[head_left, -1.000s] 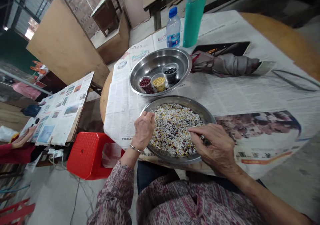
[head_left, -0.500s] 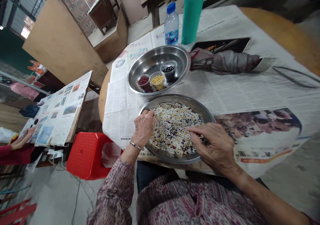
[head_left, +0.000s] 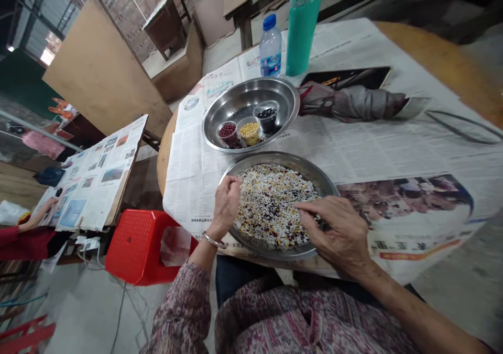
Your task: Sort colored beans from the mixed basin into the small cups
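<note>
A wide metal basin (head_left: 328, 178) sits at the table's near edge. A thin layer of white rice grains mixed with yellow, dark red and black beans (head_left: 275, 202) covers its bottom. My left hand (head_left: 226, 202), with a bracelet at the wrist, is at the basin's left rim, its fingers curled in; whatever they may hold is hidden. Over the right side of the mix is my right hand (head_left: 340, 228), index fingertip and thumb close together at the grains. Anything pinched there is too small to see.
Behind stands a second metal basin (head_left: 220, 100) holding cups of red beans (head_left: 228, 132), yellow beans (head_left: 249, 131) and black beans (head_left: 267, 117). Beyond are a water bottle (head_left: 270, 47), a green bottle (head_left: 302, 34) and a folded umbrella (head_left: 357, 101). A red stool (head_left: 135, 246) is at left.
The view has tilted slightly, so the table sits a little lower. My left hand has turned a bit at the rim, its fingers still curled. The right hand has hardly moved.
</note>
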{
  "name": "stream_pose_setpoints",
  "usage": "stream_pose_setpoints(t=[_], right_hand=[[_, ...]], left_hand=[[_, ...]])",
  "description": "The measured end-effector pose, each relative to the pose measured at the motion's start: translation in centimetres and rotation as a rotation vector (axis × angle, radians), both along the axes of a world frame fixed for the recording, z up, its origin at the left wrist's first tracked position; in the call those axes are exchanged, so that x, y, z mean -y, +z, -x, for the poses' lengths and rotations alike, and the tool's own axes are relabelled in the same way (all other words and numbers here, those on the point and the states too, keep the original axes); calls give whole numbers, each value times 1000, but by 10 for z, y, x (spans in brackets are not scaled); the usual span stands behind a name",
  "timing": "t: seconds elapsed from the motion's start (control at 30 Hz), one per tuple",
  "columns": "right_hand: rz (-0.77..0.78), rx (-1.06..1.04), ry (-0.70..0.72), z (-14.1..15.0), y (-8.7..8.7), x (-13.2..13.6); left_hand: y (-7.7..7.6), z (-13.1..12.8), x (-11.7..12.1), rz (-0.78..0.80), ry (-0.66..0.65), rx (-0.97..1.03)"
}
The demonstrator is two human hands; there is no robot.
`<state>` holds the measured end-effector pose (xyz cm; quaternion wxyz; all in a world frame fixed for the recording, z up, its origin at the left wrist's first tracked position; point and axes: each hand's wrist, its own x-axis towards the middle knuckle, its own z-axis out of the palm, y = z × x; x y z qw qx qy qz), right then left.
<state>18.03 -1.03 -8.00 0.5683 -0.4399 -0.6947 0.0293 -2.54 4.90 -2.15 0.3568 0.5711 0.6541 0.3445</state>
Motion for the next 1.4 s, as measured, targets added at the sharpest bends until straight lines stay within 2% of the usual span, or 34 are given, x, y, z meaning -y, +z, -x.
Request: stream_pose_setpoints(t=[0.07, 0.1, 0.17, 0.3, 0.4, 0.6, 0.87, 0.97, 1.07, 1.13, 1.2, 1.27, 1.3, 1.33, 1.4], right_hand=[[5, 1, -4, 0, 0, 0], [10, 2, -6, 0, 0, 0], [10, 0, -7, 1, 1, -1], [0, -4, 0, 1, 2, -1], [26, -21, 5, 1, 3, -1], [21, -20, -1, 1, 5, -1], [19, -28, -3, 0, 4, -1], [28, -27, -2, 1, 2, -1], [30, -25, 1, 1, 1, -1], [26, -20, 3, 1, 0, -1], [18, -10, 2, 1, 1, -1], [16, -1, -2, 1, 1, -1], [16, 1, -4, 1, 1, -1], [18, 1, -7, 1, 1, -1], [22, 0, -10, 0, 1, -1]], left_hand=[[2, -1, -3, 127, 38, 266], [2, -1, -5, 147, 35, 304], [-1, -2, -11, 71, 6, 167], [-11, -3, -20, -198, -127, -389], [-18, -4, -23, -245, -187, -615], [-20, -3, -24, -228, -220, -779], [-20, -3, -27, -231, -261, -826], [-17, -4, -27, -228, -250, -772], [-12, -5, -22, -213, -170, -581], [-7, -6, -16, -145, -68, -316], [-1, -7, -9, 16, 7, 42], [4, -9, -2, 189, 25, 349], [5, -10, 1, 245, 13, 425], [7, -11, 3, 263, -11, 429], [6, -15, 7, 194, -87, 250]])
